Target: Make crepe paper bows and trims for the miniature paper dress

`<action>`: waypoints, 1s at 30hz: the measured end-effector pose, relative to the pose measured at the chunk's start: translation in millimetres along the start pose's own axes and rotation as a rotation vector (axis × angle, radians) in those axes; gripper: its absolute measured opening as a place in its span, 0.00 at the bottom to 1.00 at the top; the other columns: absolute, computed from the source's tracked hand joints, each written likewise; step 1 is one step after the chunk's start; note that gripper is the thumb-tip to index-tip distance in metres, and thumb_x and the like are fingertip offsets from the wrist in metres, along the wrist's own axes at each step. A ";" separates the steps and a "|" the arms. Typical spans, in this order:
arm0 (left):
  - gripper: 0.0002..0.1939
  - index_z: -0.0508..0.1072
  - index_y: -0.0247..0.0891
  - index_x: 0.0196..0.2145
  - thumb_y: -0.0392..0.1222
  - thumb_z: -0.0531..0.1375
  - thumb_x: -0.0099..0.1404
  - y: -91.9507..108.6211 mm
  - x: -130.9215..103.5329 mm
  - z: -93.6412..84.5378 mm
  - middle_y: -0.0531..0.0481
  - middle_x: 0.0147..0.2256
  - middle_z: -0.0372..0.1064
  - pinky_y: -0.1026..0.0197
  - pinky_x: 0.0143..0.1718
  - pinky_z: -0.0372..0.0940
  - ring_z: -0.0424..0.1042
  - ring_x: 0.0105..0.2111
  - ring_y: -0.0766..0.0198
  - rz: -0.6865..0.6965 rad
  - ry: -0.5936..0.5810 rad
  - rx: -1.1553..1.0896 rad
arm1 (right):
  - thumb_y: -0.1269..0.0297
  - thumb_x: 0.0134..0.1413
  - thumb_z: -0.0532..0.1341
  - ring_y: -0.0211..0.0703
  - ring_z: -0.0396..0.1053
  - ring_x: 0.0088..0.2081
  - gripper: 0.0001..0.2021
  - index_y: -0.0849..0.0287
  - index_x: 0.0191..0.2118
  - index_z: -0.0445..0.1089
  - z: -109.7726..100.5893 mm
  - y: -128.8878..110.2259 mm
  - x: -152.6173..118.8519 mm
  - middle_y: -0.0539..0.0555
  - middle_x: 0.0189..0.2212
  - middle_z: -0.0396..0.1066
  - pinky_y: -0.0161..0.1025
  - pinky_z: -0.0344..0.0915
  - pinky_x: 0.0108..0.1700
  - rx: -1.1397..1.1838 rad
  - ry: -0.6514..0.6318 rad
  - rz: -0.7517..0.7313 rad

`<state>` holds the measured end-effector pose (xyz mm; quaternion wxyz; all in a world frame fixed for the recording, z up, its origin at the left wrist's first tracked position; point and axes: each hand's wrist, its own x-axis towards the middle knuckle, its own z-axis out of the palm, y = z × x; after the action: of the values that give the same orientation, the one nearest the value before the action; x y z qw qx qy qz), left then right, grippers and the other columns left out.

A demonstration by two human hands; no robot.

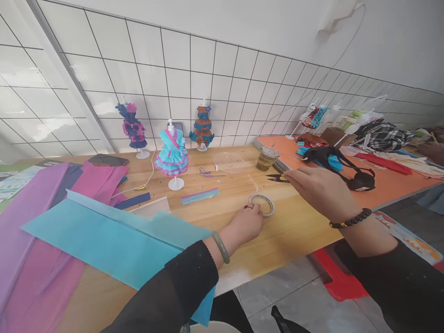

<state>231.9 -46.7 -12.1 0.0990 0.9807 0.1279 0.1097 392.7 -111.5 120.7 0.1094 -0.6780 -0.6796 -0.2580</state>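
Observation:
My left hand [247, 222], with a green bangle at the wrist, has its fingers closed on the near left edge of a roll of white tape [270, 201]. To the right, my right hand [317, 189] is closed at the handle end of small dark scissors [276, 177], whose blades point left. Their handles are hidden by the hand. A large turquoise sheet [114, 240] lies beneath and left of my left forearm. Behind the tape sits a lidded cup [267, 158] of amber liquid. A narrow turquoise and purple strip [200, 196] lies to its left.
Small dress forms stand at the back, one in a turquoise and pink dress [172, 150]. Pink and purple sheets [41, 222] cover the left side. An orange table [391, 173] at right holds a black strapped item [362, 179] and fabrics. A red stool [342, 280] stands below.

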 end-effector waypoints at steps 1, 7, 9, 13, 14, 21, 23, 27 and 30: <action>0.17 0.66 0.25 0.44 0.39 0.47 0.64 -0.3 -0.9 -1.3 0.33 0.41 0.64 0.51 0.44 0.59 0.63 0.46 0.50 -0.022 0.004 -0.031 | 0.58 0.57 0.49 0.44 0.67 0.31 0.15 0.57 0.36 0.71 -2.4 -2.4 -0.7 0.55 0.30 0.72 0.37 0.56 0.29 0.025 0.015 0.011; 0.29 0.47 0.32 0.59 0.49 0.46 0.64 -12.6 -18.8 -22.4 0.40 0.54 0.59 0.60 0.47 0.60 0.60 0.53 0.58 -0.101 0.001 -0.236 | 0.52 0.54 0.52 0.38 0.63 0.21 0.17 0.59 0.40 0.69 9.6 -30.2 -29.3 0.52 0.22 0.68 0.34 0.56 0.22 0.591 -0.021 0.494; 0.25 0.50 0.36 0.58 0.47 0.44 0.66 -25.7 -36.0 -35.3 0.45 0.55 0.59 0.63 0.50 0.58 0.59 0.53 0.63 -0.120 0.008 -0.281 | 0.50 0.53 0.53 0.37 0.62 0.21 0.18 0.59 0.38 0.69 23.5 -39.6 -46.7 0.51 0.22 0.66 0.33 0.56 0.21 0.773 -0.098 0.615; 0.19 0.64 0.38 0.50 0.45 0.44 0.66 -68.6 -84.3 -62.7 0.47 0.51 0.64 0.59 0.51 0.56 0.61 0.51 0.60 -0.209 0.011 -0.302 | 0.48 0.50 0.54 0.33 0.55 0.17 0.19 0.60 0.36 0.68 50.9 -59.5 -81.3 0.48 0.20 0.61 0.32 0.54 0.19 1.052 -0.293 0.716; 0.18 0.67 0.38 0.47 0.45 0.45 0.65 -80.0 -96.1 -67.8 0.46 0.47 0.67 0.58 0.48 0.58 0.63 0.49 0.59 -0.228 -0.003 -0.302 | 0.48 0.51 0.54 0.33 0.55 0.17 0.19 0.60 0.36 0.68 54.9 -66.2 -87.7 0.48 0.20 0.61 0.32 0.53 0.18 1.091 -0.363 0.724; 0.15 0.72 0.39 0.37 0.52 0.58 0.57 -105.7 -134.4 -62.4 0.48 0.35 0.69 0.60 0.39 0.60 0.66 0.39 0.58 -0.196 -0.100 -0.281 | 0.50 0.48 0.57 0.42 0.66 0.32 0.17 0.59 0.35 0.71 45.5 -122.8 -100.8 0.52 0.30 0.71 0.34 0.61 0.32 1.215 -0.619 0.574; 0.15 0.72 0.39 0.35 0.53 0.58 0.56 -99.7 -135.1 -54.8 0.48 0.35 0.68 0.60 0.40 0.58 0.64 0.40 0.58 -0.175 -0.087 -0.270 | 0.52 0.49 0.57 0.43 0.67 0.33 0.17 0.58 0.38 0.71 39.4 -132.6 -100.4 0.52 0.32 0.72 0.34 0.61 0.32 1.169 -0.664 0.539; 0.13 0.70 0.38 0.32 0.52 0.58 0.58 -89.7 -136.6 -46.6 0.48 0.32 0.67 0.60 0.41 0.57 0.63 0.40 0.58 -0.160 -0.050 -0.250 | 0.52 0.52 0.54 0.44 0.67 0.35 0.16 0.57 0.40 0.70 31.6 -141.3 -99.1 0.52 0.34 0.72 0.35 0.61 0.34 1.093 -0.709 0.510; 0.12 0.71 0.38 0.32 0.50 0.57 0.59 -85.9 -138.8 -47.7 0.49 0.32 0.67 0.60 0.42 0.56 0.62 0.41 0.59 -0.156 -0.034 -0.240 | 0.51 0.54 0.52 0.44 0.68 0.35 0.16 0.56 0.38 0.70 30.7 -145.7 -97.1 0.52 0.33 0.73 0.35 0.61 0.35 1.074 -0.722 0.501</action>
<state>69.8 4.8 -12.0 0.2258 0.9506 0.1882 0.0996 261.9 -172.6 16.9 0.2532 -0.7099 -0.5299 0.3886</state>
